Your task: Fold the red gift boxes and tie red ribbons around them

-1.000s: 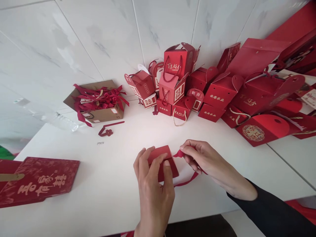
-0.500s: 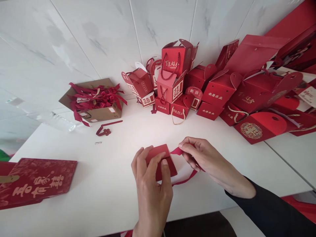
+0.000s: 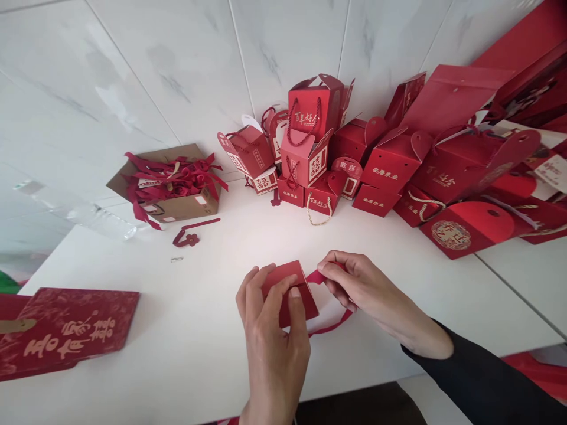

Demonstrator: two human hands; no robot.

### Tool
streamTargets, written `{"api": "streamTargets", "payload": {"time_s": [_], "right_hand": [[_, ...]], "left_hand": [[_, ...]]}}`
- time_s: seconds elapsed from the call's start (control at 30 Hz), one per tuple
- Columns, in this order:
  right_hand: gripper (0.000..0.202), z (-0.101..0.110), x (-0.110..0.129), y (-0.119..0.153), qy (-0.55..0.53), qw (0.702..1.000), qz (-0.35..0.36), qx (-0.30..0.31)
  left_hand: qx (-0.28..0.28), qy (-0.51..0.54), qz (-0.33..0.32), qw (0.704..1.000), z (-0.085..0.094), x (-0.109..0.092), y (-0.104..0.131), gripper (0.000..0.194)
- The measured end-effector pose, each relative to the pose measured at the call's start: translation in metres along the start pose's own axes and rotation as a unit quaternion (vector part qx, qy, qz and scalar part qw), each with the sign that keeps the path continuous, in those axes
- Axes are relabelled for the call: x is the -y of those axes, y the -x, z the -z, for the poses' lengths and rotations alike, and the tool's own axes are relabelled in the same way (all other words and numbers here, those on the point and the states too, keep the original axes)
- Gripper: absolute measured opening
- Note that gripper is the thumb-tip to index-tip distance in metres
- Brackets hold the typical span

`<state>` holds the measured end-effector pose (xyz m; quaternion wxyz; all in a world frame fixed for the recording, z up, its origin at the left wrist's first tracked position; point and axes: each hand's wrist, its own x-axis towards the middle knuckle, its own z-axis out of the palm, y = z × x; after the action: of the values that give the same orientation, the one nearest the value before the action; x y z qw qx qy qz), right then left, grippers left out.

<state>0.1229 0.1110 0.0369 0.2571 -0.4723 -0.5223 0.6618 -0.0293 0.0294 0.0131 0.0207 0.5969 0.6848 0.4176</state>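
A small red box (image 3: 305, 302) sits near the front of the white table, with my left hand (image 3: 274, 330) wrapped over its top and sides. A red ribbon (image 3: 315, 276) comes out from the box's right side. My right hand (image 3: 354, 283), just right of the box, pinches this ribbon between thumb and fingers. Another length of ribbon curves on the table below my right hand, running back toward the box's lower right edge. The underside of the box is hidden.
An open cardboard box (image 3: 186, 206) of red ribbons stands at the back left, a flower-shaped strap (image 3: 190, 239) before it. Stacked red gift boxes (image 3: 305, 156) line the wall from centre to right. Red printed bags (image 3: 84, 321) lie at the left. Clear plastic (image 3: 88, 218) rests behind them.
My right hand has shifted very slightly left toward the box, still pinching the ribbon. My left hand and the small red box are nearly unmoved.
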Motion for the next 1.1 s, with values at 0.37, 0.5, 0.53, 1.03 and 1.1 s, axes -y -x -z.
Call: {"api": "streamTargets", "payload": {"time_s": [0.37, 0.5, 0.53, 1.03, 1.1], "right_hand": [[0.037, -0.008, -0.001, 0.003, 0.030, 0.997, 0.043, 0.054], [0.028, -0.009, 0.001, 0.007, 0.173, 0.964, 0.193, -0.057], [0.031, -0.011, 0.004, 0.008, 0.196, 0.952, 0.226, -0.058], [0.015, -0.048, 0.027, -0.010, 0.328, 0.892, 0.311, 0.030], [0.019, -0.052, 0.025, -0.013, 0.353, 0.886, 0.301, 0.033]], "left_hand": [[-0.003, 0.039, 0.043, 0.998, 0.000, 0.003, -0.001, 0.008], [-0.017, 0.115, 0.099, 0.988, 0.008, 0.003, -0.003, 0.010], [-0.020, 0.134, 0.106, 0.985, 0.010, 0.002, -0.004, 0.011], [-0.081, 0.282, 0.344, 0.892, 0.032, -0.003, 0.009, 0.031], [-0.089, 0.278, 0.349, 0.890, 0.034, -0.004, 0.008, 0.029]]}}
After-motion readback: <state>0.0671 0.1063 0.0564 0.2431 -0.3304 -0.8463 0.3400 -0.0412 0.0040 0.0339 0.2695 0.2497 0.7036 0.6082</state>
